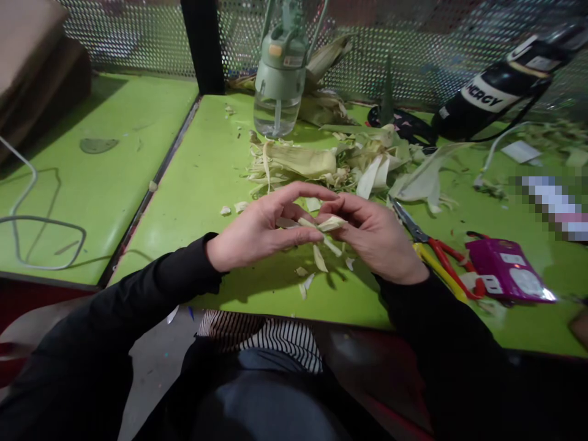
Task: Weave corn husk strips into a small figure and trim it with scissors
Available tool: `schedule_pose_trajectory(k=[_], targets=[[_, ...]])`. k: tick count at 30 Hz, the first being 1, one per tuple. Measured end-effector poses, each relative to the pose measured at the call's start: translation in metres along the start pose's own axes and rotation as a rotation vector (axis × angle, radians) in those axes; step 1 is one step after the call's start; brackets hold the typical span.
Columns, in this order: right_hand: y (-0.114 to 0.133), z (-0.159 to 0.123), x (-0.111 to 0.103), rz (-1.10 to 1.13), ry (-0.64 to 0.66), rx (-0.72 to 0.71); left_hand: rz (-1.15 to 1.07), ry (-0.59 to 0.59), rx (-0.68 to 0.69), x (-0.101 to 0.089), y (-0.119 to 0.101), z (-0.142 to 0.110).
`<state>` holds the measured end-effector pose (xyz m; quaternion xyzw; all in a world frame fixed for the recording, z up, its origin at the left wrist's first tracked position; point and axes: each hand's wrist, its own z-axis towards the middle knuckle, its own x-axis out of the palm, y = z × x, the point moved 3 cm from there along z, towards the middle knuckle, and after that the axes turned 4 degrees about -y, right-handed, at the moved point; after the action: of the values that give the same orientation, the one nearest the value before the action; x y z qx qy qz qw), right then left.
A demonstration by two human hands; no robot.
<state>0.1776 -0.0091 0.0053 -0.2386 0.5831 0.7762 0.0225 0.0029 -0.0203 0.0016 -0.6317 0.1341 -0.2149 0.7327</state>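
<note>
We recorded a two-handed grip: our left hand [255,236] and right hand [386,239] pinched pale husk strips [332,224] between them, over the green table [184,184]. We judged the thin strips liable to split if fingertips pulled unevenly.

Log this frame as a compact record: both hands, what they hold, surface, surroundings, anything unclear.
left hand: thumb and fingers on pale strips
right hand: fingertips pinching the same small bunch
surface: green table
below hands: loose scraps
beyond hands: husk pile, green-topped bottle
person's right: scissors, purple packet
far right: tilted black bottle
unclear: pixelated patch at right; how the strips join
</note>
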Motion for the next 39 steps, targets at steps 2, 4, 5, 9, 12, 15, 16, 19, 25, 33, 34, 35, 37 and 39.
schedule_pose_trajectory(k=[2,4,5,9,12,15,16,19,25,33,34,35,37,39], targets=[[0.0,-0.001,0.001,-0.011,0.004,0.005,0.018,0.032,-0.011,0.001,0.0,0.0],[0.001,-0.001,0.001,-0.026,-0.001,0.005,0.029,0.043,-0.031,0.001,0.001,0.0],[0.002,-0.001,0.001,-0.032,-0.004,0.0,0.025,0.042,-0.037,0.0,0.002,0.001],[0.005,-0.002,0.001,-0.062,-0.012,-0.05,-0.023,0.039,-0.056,-0.001,0.005,0.001],[0.006,-0.003,0.001,-0.116,-0.018,-0.095,-0.022,0.034,-0.096,-0.002,0.005,0.001],[0.007,-0.006,0.0,-0.216,-0.028,-0.134,-0.04,0.02,-0.113,-0.002,0.003,0.001],[0.009,-0.007,0.0,-0.264,-0.033,-0.158,-0.056,0.016,-0.115,-0.003,0.003,0.001],[0.017,-0.012,-0.002,-0.446,-0.073,-0.332,-0.109,-0.006,-0.115,-0.005,0.0,0.001],[0.029,-0.022,-0.001,-0.725,-0.16,-0.601,-0.048,-0.109,-0.118,-0.016,-0.004,0.001],[0.032,-0.026,0.003,-0.963,-0.133,-0.892,0.269,-0.025,-0.141,-0.012,0.011,0.003],[0.031,-0.025,0.004,-0.951,-0.109,-0.898,0.289,-0.024,-0.133,-0.011,0.011,0.002],[0.03,-0.024,0.004,-0.921,-0.068,-0.891,0.31,-0.024,-0.13,-0.01,0.012,0.001],[0.028,-0.022,0.005,-0.829,0.017,-0.841,0.362,-0.017,-0.13,-0.009,0.012,-0.001],[0.025,-0.02,0.007,-0.73,0.082,-0.755,0.39,0.001,-0.13,-0.008,0.011,-0.003]])
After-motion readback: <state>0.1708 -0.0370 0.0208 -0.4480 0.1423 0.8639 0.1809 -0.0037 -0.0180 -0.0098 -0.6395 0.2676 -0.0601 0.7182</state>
